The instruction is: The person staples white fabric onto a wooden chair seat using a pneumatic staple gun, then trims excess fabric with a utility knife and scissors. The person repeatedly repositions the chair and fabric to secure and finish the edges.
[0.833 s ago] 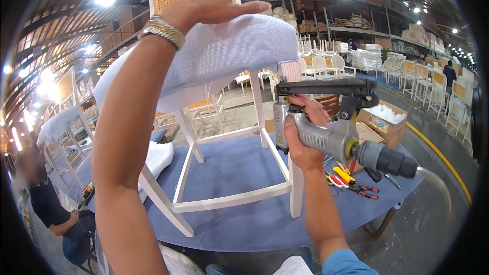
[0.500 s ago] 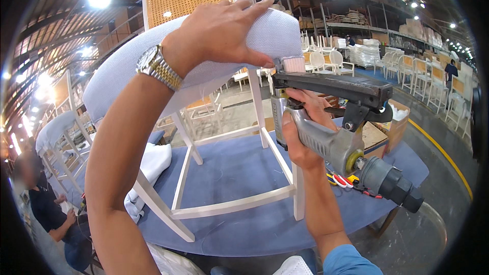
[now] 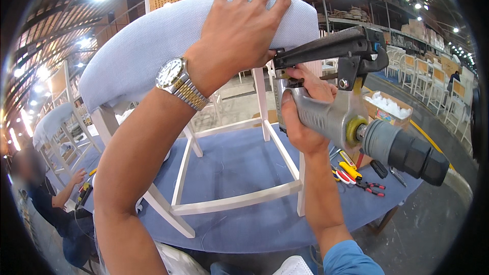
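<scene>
A white wooden chair [image 3: 237, 201] stands in front of me, its padded seat [image 3: 147, 46] covered in pale blue woven fabric. My left hand [image 3: 243, 29], with a watch [image 3: 173, 73] on the wrist, clasps the seat's edge. Its fingers spread over the top, and the thumb reaches down toward the underside. Gripped in my right hand [image 3: 305, 117] is a metal pneumatic staple gun [image 3: 326, 114] with a black magazine. The gun's nose meets the seat's lower edge close to my left thumb; the exact contact point is hidden.
The chair stands on a blue-covered table [image 3: 229, 231]. Pliers [image 3: 372, 187], a yellow cutter [image 3: 350, 169] and other tools lie at right, near a box of white stuffing [image 3: 389, 106]. Another padded chair [image 3: 53, 122] and a seated person [image 3: 56, 214] are at left. An air hose [image 3: 461, 186] trails from the gun.
My left hand has shifted a little right along the seat, and its wrist has turned. The staple gun's back end has swung up and right. The co-worker's hand has risen.
</scene>
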`<state>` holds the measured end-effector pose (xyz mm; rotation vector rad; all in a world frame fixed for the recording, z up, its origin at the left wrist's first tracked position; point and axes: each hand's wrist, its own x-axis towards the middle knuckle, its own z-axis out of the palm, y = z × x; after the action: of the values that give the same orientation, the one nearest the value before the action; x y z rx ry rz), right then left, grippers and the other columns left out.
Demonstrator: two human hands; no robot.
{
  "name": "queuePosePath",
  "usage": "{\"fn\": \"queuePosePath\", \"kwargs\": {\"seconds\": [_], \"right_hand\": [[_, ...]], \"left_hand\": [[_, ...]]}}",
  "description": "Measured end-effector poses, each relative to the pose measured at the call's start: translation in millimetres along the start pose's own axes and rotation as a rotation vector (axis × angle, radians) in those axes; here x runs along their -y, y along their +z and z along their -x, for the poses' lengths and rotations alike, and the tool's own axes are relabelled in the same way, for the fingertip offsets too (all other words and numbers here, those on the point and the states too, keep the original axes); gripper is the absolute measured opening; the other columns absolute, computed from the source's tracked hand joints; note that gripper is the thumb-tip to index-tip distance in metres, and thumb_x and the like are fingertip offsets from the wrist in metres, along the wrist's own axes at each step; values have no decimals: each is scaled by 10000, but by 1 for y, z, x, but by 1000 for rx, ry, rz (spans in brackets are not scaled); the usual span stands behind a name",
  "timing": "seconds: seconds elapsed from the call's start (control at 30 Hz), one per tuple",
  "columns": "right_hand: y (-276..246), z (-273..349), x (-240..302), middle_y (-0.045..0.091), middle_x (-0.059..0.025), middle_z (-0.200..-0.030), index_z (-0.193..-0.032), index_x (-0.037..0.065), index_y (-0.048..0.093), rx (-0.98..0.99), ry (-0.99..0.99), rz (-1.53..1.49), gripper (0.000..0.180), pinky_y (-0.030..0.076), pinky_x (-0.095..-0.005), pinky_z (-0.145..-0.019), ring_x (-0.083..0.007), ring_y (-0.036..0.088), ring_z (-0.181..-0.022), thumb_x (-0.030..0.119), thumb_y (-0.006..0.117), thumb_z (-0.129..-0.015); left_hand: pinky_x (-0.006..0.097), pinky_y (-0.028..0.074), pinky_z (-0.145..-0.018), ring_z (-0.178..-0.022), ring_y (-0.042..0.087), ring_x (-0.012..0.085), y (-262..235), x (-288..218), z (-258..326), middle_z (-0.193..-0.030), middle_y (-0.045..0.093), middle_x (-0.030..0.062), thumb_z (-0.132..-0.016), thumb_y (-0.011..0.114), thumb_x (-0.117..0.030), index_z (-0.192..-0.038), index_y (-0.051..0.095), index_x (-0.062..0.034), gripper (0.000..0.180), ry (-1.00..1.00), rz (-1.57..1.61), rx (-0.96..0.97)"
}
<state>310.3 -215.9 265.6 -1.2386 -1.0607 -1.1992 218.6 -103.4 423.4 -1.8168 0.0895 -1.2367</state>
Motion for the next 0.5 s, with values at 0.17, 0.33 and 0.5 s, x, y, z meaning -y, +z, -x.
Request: {"fn": "queuePosePath", "kwargs": {"seconds": [0.17,0.33,0.5], "right_hand": [[7,-6,-3,706,-52,-1117,-1104,161,714,-148,-87,-1,362,437,-378,-871,-246,643,-930,185,724,-743],[10,-7,-5,714,-51,-1049,-1080,156,717,-151,-80,-63,340,443,-370,-876,-256,655,-895,189,726,-741],[17,-9,-9,726,-44,-1025,-1046,163,713,-258,-128,-159,320,464,-363,-817,-249,663,-841,173,737,-727]], "left_hand": [[501,492,-934,-1159,638,346,5,-1,2,-1362,593,161,-696,893,-400,-1543,405,-149,1009,2,-41,-51],[505,495,-914,-1144,642,342,7,-2,1,-1352,596,157,-679,902,-392,-1545,400,-143,1032,-6,-42,-62],[510,491,-912,-1153,632,341,5,-3,1,-1355,591,157,-657,918,-359,-1548,389,-147,1057,-4,-31,-29]]}}
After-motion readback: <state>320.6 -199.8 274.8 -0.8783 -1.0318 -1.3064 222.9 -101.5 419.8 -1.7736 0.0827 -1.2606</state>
